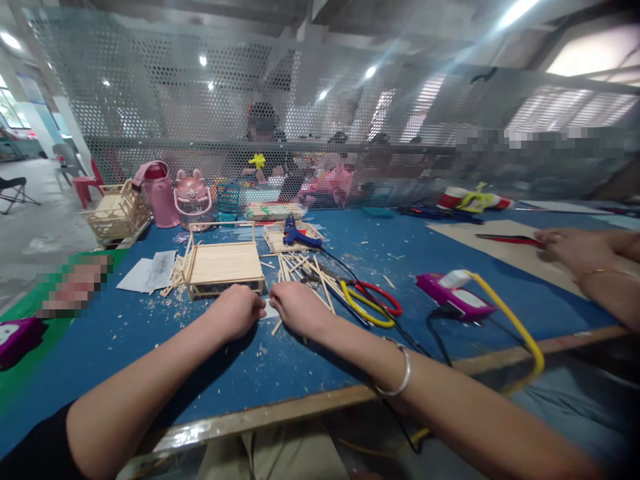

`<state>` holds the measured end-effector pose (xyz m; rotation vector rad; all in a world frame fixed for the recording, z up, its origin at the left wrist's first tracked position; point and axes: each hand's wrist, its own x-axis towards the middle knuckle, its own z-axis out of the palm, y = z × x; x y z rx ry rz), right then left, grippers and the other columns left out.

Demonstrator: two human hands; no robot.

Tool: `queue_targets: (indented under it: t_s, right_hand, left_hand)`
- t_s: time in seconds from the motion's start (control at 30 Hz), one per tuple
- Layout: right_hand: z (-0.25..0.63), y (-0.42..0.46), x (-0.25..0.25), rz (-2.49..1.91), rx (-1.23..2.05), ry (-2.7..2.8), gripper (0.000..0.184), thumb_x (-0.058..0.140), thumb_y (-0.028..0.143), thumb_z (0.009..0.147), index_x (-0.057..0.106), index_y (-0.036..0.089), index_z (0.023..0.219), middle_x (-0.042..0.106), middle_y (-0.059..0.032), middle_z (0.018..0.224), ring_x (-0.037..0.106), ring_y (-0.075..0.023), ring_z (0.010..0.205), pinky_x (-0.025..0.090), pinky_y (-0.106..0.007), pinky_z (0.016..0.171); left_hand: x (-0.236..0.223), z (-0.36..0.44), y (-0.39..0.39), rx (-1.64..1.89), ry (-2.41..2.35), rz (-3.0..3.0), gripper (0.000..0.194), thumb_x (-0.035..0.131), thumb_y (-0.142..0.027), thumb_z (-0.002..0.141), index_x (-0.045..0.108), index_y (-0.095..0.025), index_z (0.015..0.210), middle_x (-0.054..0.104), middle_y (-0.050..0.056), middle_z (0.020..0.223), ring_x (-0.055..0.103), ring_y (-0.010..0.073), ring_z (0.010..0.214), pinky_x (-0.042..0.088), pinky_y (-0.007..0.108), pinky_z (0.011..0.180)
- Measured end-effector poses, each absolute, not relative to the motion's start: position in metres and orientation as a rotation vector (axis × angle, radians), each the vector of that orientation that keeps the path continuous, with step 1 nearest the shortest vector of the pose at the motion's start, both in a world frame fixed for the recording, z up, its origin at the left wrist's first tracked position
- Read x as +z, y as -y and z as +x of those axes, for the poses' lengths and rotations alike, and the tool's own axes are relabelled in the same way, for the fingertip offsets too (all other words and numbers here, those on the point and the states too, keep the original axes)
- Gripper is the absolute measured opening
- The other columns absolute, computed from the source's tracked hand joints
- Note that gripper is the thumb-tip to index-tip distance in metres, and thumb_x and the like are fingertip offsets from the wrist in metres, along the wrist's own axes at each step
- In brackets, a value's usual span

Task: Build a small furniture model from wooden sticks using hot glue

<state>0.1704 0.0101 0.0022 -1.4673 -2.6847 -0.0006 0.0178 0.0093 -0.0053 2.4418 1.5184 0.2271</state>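
Observation:
My left hand [239, 312] is closed in a pinch just in front of a small bed-like frame made of thin wooden sticks [225, 263]. Close beside it, my right hand [295, 308] is also pinched, fingertips facing the left ones. What the fingers hold is hidden or too small to name. A white piece of paper [271, 311] shows between the hands, low over the blue tabletop. Loose wooden sticks [327, 287] lie in a heap behind my right hand. Behind the heap, a blue glue gun [300, 237] rests by a smaller stick frame [273, 239].
Pliers with red and yellow handles [373, 303] lie right of my hands. A purple power strip [455, 297] has a yellow cable. Pink bottles [161, 193] stand at the back left before a perforated screen [190, 100]. A co-worker's hand [570, 250] reaches in from the right.

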Motion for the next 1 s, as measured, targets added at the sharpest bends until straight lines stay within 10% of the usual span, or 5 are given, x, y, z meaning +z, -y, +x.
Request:
queue_targets:
  t_s: [1.0]
  right_hand:
    - [0.163, 0.003, 0.006, -1.614, -0.006, 2.651, 0.023, 0.043, 0.011, 0.077, 0.065, 0.011, 0.083, 0.067, -0.0145, 0.087, 0.062, -0.0237, 0.084, 0.041, -0.027, 0.068]
  left_hand:
    - [-0.007, 0.018, -0.008, 0.223, -1.529, 2.469, 0.022, 0.049, -0.027, 0.077, 0.07, -0.018, 0.079, 0.067, 0.007, 0.071, 0.059, 0.0171, 0.066, 0.037, 0.024, 0.06]
